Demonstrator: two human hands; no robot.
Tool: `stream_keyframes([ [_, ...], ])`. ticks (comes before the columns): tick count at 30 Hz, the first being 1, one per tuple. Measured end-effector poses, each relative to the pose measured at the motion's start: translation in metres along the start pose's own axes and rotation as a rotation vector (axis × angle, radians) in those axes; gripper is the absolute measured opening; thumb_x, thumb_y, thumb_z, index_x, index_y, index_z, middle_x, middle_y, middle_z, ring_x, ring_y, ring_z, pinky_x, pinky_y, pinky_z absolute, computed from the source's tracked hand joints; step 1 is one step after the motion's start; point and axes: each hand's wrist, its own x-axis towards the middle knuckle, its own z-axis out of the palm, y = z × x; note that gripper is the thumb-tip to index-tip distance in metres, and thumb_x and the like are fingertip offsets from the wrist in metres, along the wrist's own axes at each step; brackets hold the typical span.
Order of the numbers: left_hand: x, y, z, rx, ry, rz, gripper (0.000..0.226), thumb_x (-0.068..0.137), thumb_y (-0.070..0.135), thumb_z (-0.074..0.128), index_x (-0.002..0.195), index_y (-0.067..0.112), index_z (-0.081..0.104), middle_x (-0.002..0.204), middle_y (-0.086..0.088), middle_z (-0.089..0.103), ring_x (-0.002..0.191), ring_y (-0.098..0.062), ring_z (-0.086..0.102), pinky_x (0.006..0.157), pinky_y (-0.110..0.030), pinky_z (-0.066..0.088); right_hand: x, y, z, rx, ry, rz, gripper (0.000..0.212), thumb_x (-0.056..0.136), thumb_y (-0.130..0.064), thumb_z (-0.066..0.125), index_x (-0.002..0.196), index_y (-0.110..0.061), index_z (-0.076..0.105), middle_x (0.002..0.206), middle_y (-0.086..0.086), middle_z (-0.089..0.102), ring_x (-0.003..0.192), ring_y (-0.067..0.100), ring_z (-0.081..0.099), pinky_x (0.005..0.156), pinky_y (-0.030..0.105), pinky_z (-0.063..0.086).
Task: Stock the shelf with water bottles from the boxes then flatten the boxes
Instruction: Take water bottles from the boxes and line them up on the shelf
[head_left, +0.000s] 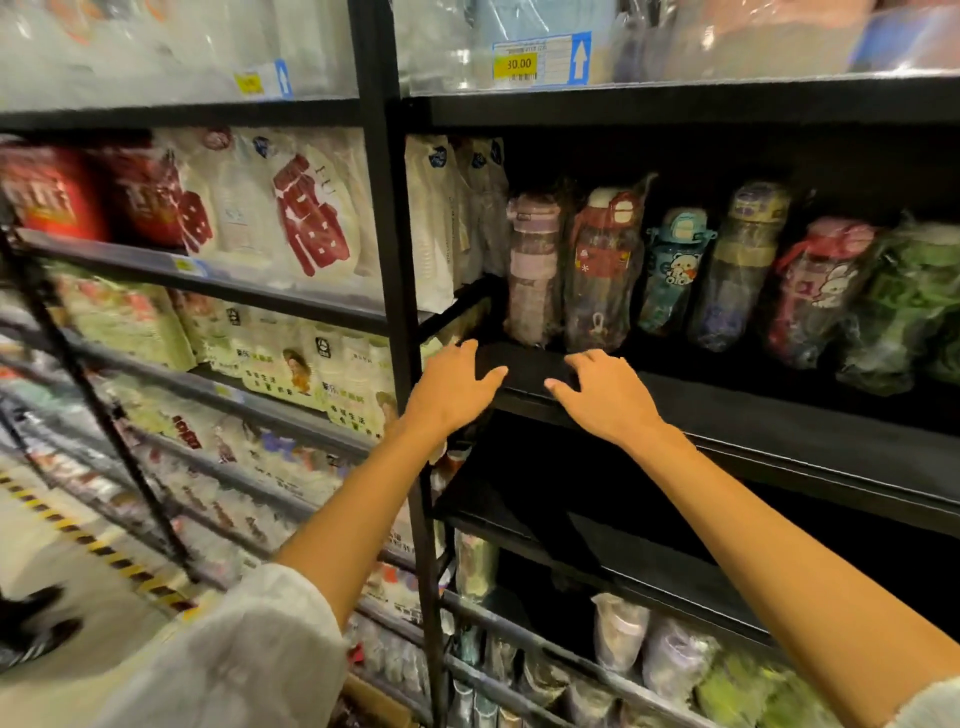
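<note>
Two hands were seen at the front edge of the black shelf (727, 415), both empty. The left hand (457, 387) was spread wide, palm down, fingers straight, just left of the shelf's near corner by the black upright post (384, 260). The right hand (605, 392) was loosely open with fingers slightly bent, fingertips resting on or just above the shelf edge; contact could not be confirmed.

Water bottles were lined up on that shelf, each wrapped in clear plastic: a pink bottle (532, 270) at the left end, a red bottle (602, 265) touching it, then a teal bottle (672, 270), a purple bottle (737, 265), a red-and-pink bottle (815, 291) and a green one (904, 306) further right. All were tilted slightly.

A price tag (540, 60) marked 30.00 was noted above the shelf. White packets (431, 223) stood left of the pink bottle.
</note>
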Motion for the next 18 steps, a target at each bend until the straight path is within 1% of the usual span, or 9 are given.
stream_keyframes([
  [2, -0.036, -0.005, -0.003, 0.100, 0.059, -0.016, 0.074, 0.102, 0.057, 0.050, 0.157, 0.010, 0.038, 0.153, -0.017, 0.047, 0.142, -0.036, 0.044, 0.113, -0.048, 0.043, -0.020, -0.012, 0.004, -0.022, 0.036, -0.109, 0.067, 0.103, -0.060, 0.046, 0.151, -0.013, 0.050, 0.149, 0.009, 0.054, 0.137, 0.029, 0.050, 0.122, 0.051, 0.031],
  [4, -0.078, -0.010, -0.006, 0.181, 0.096, -0.055, 0.068, 0.102, 0.055, 0.051, 0.150, 0.008, 0.045, 0.144, -0.019, 0.053, 0.135, -0.039, 0.048, 0.109, -0.049, 0.046, -0.043, -0.025, 0.010, -0.031, 0.032, -0.223, 0.065, 0.103, -0.058, 0.047, 0.151, -0.013, 0.051, 0.147, 0.009, 0.055, 0.138, 0.028, 0.049, 0.124, 0.051, 0.028],
  [6, -0.121, -0.021, -0.003, 0.263, 0.110, -0.083, 0.063, 0.103, 0.052, 0.050, 0.146, 0.006, 0.048, 0.138, -0.021, 0.055, 0.131, -0.039, 0.050, 0.107, -0.048, 0.044, -0.068, -0.040, 0.019, -0.001, 0.032, -0.316, 0.063, 0.103, -0.057, 0.049, 0.150, -0.014, 0.052, 0.145, 0.008, 0.056, 0.139, 0.027, 0.048, 0.124, 0.051, 0.026],
  [8, -0.161, -0.034, 0.004, 0.304, 0.115, -0.126, 0.063, 0.104, 0.053, 0.047, 0.146, 0.006, 0.048, 0.139, -0.021, 0.055, 0.132, -0.039, 0.049, 0.108, -0.047, 0.042, -0.092, -0.054, 0.033, 0.036, 0.011, -0.379, 0.062, 0.103, -0.057, 0.048, 0.150, -0.016, 0.052, 0.147, 0.006, 0.055, 0.141, 0.026, 0.046, 0.125, 0.048, 0.025],
  [10, -0.203, -0.048, 0.014, 0.336, 0.100, -0.185, 0.064, 0.104, 0.052, 0.046, 0.149, 0.007, 0.046, 0.141, -0.021, 0.055, 0.133, -0.038, 0.048, 0.111, -0.045, 0.039, -0.118, -0.067, 0.051, 0.068, -0.037, -0.417, 0.061, 0.104, -0.056, 0.048, 0.150, -0.017, 0.052, 0.148, 0.005, 0.054, 0.141, 0.025, 0.046, 0.124, 0.046, 0.026],
  [12, -0.244, -0.065, 0.027, 0.352, 0.082, -0.259, 0.063, 0.105, 0.050, 0.046, 0.151, 0.007, 0.044, 0.143, -0.021, 0.055, 0.134, -0.037, 0.047, 0.112, -0.045, 0.039, -0.138, -0.079, 0.074, 0.097, -0.096, -0.444, 0.061, 0.104, -0.056, 0.047, 0.151, -0.017, 0.051, 0.149, 0.004, 0.053, 0.141, 0.025, 0.046, 0.124, 0.046, 0.029],
  [14, -0.283, -0.083, 0.042, 0.351, 0.070, -0.350, 0.062, 0.105, 0.050, 0.045, 0.150, 0.007, 0.045, 0.140, -0.020, 0.057, 0.131, -0.036, 0.049, 0.111, -0.044, 0.040, -0.158, -0.092, 0.100, 0.097, -0.160, -0.486, 0.062, 0.104, -0.058, 0.046, 0.150, -0.016, 0.051, 0.145, 0.004, 0.055, 0.138, 0.026, 0.049, 0.121, 0.046, 0.034],
  [16, -0.318, -0.099, 0.057, 0.333, 0.045, -0.454, 0.060, 0.106, 0.052, 0.043, 0.147, 0.009, 0.047, 0.137, -0.018, 0.058, 0.129, -0.034, 0.050, 0.110, -0.043, 0.041, -0.176, -0.102, 0.126, 0.105, -0.233, -0.516, 0.062, 0.105, -0.058, 0.045, 0.149, -0.014, 0.052, 0.143, 0.005, 0.056, 0.135, 0.027, 0.050, 0.116, 0.044, 0.039],
  [18, -0.348, -0.113, 0.069, 0.313, -0.009, -0.582, 0.060, 0.107, 0.052, 0.040, 0.152, 0.011, 0.042, 0.145, -0.017, 0.052, 0.135, -0.033, 0.045, 0.113, -0.043, 0.037, -0.194, -0.113, 0.150, 0.116, -0.321, -0.536, 0.060, 0.106, -0.053, 0.046, 0.151, -0.014, 0.049, 0.144, 0.007, 0.055, 0.136, 0.029, 0.049, 0.112, 0.041, 0.041],
])
